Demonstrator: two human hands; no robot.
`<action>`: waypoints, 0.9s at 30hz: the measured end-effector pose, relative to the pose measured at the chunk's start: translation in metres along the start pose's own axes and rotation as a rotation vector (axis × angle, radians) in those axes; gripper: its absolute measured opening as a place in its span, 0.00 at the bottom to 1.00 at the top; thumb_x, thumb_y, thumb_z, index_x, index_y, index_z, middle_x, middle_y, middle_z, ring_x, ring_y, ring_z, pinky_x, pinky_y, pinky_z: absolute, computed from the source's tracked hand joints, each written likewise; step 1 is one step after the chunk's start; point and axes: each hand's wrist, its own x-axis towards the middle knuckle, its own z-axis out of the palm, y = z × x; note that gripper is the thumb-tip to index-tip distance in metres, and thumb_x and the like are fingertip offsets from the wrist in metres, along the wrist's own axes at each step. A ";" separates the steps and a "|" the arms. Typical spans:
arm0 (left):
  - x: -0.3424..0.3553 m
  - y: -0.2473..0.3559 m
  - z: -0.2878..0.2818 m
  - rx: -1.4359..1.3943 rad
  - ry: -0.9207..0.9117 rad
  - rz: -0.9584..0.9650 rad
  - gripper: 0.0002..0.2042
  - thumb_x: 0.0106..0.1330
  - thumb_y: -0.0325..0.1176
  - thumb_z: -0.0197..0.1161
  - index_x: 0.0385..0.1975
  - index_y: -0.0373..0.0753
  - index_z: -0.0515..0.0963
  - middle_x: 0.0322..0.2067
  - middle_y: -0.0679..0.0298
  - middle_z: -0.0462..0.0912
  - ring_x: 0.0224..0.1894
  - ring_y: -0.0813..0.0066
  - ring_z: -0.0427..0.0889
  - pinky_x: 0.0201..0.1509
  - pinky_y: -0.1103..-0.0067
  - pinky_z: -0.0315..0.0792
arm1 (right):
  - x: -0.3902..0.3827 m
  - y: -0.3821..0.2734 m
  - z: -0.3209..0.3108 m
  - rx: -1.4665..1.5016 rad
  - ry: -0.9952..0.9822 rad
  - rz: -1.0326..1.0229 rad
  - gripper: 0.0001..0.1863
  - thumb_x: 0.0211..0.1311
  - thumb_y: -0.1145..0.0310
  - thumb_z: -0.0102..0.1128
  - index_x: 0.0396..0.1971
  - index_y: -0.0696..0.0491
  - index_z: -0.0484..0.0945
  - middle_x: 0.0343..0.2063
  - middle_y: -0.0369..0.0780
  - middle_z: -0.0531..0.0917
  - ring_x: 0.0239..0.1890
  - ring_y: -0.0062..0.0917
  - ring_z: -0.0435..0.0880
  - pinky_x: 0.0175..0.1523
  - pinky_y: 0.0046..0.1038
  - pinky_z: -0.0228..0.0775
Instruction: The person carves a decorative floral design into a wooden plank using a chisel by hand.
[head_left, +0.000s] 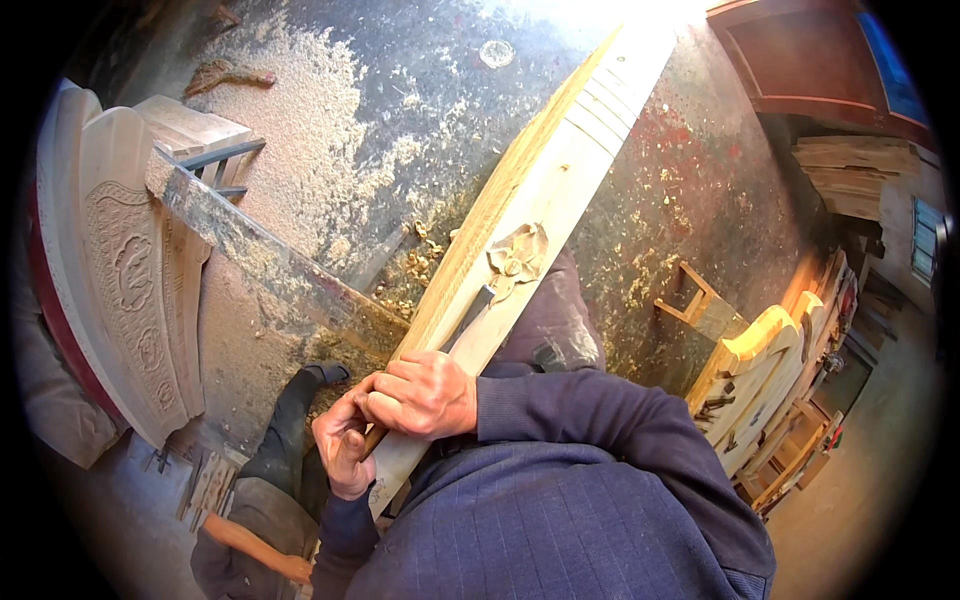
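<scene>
Grip: right hand fisted, left hand half-curled, together on slim metal chisel with brown handle | pale wooden plank, flower-carved: beneath hands, extending ahead

The long pale-yellow wooden beam bears a tan carved flower; the near navy cloth top has faint stripes; the curved beige wooden panel at left carries floral patterns; the far-right wooden cabinet is reddish-brown.

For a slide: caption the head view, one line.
Left hand and right hand hold a chisel pointing toward a carved flower on a board.
</scene>
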 end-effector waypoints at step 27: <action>0.023 0.000 -0.008 -0.008 -0.045 -0.081 0.31 0.62 0.26 0.81 0.64 0.23 0.78 0.40 0.67 0.86 0.40 0.86 0.83 0.46 0.86 0.77 | 0.005 0.002 0.005 -0.046 -0.044 0.113 0.06 0.53 0.67 0.64 0.29 0.52 0.79 0.23 0.33 0.79 0.25 0.25 0.80 0.31 0.30 0.70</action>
